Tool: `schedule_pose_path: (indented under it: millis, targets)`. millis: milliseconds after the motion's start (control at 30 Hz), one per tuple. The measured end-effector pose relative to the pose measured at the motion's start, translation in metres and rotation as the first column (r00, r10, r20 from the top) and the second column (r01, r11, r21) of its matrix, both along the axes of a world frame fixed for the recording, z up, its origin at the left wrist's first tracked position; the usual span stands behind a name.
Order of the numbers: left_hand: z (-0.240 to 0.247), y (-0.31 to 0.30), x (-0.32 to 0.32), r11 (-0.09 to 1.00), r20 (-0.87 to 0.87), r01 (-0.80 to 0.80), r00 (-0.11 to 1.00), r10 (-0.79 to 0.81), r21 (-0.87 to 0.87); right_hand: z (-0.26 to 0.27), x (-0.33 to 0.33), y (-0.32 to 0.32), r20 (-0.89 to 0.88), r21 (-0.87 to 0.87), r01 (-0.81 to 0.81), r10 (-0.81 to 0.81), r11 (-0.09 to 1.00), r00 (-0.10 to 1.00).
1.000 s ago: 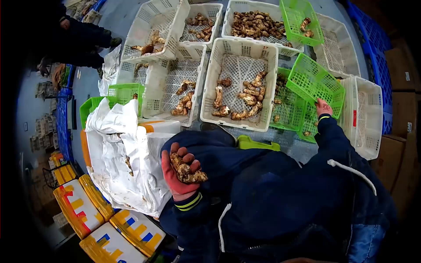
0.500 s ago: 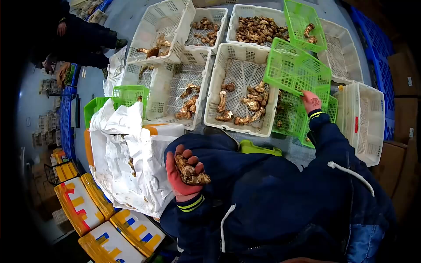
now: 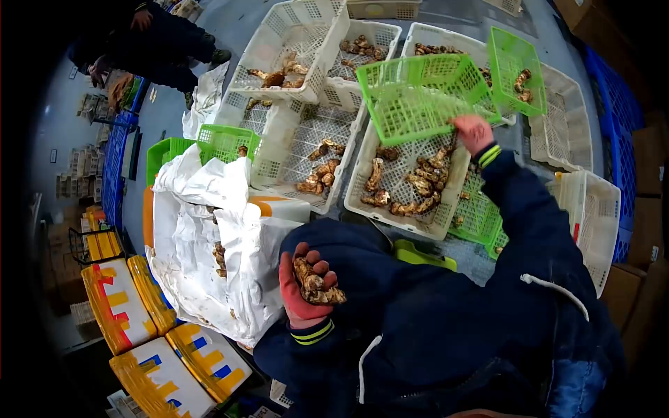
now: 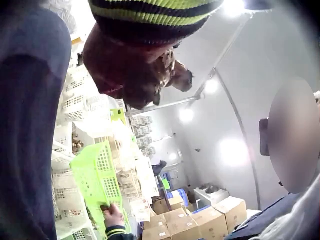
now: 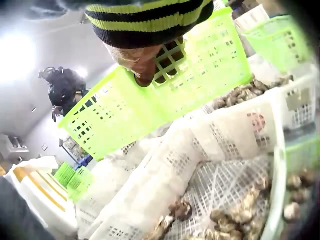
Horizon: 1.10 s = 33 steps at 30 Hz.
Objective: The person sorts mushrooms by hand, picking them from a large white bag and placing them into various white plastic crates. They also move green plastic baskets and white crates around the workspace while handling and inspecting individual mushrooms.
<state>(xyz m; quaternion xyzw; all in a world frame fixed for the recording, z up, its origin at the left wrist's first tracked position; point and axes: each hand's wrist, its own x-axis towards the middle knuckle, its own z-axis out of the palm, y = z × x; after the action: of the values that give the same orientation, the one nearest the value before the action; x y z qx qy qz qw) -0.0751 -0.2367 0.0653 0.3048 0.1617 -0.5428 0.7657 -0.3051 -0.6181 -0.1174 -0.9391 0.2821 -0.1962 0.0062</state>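
My left hand [image 3: 298, 301], palm up near my lap, holds brown, knobbly mushrooms [image 3: 317, 282] in its curled fingers. The right hand [image 3: 474, 134] grips the near edge of a light green plastic basket [image 3: 411, 104], its fingers hooked through the mesh in the right wrist view. That basket is tilted and held up over a white crate [image 3: 376, 143], overlapping its far part in the head view. Several mushrooms [image 3: 425, 181] lie on the crate's floor. Below the right forearm, a green basket [image 3: 477, 209] with small mushroom pieces stands beside the crate.
More white crates [image 3: 310, 139] with mushrooms stand left and behind. Another green basket [image 3: 519, 56] sits on the crates at the far right. White paper [image 3: 216, 209] lines a foam box at left, above taped boxes [image 3: 164, 376]. A person [image 3: 164, 35] stands at the back left.
The right hand has lifted the green basket and carried it left, from beside the stacked crates to over the white crate. The left hand keeps its mushrooms. The head view has shifted.
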Motion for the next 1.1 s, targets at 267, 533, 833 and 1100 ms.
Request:
schedule_pose_path:
  millis: [267, 533, 833, 1100]
  targets:
    - [0.005, -0.013, 0.026, 0.997, 0.045, -0.072, 0.996, 0.074, -0.033, -0.004, 0.108, -0.209, -0.062, -0.127, 0.224, -0.233, 0.966, 0.97]
    - [-0.004, -0.049, 0.056, 0.977, 0.107, -0.156, 0.984, 0.141, 0.145, -0.07, 0.232, -0.277, -0.148, -0.035, 0.422, -0.422, 0.906, 0.894]
    - [-0.02, -0.048, 0.066, 0.95, 0.054, -0.214, 0.977, 0.207, 0.228, -0.022, 0.222, -0.165, -0.137, 0.037, 0.1, -0.094, 0.994, 0.986]
    - [-0.013, -0.039, 0.052, 0.955, 0.068, -0.207, 0.978, 0.197, 0.213, -0.053, 0.163, -0.186, -0.341, -0.127, 0.15, -0.185, 0.981, 0.922]
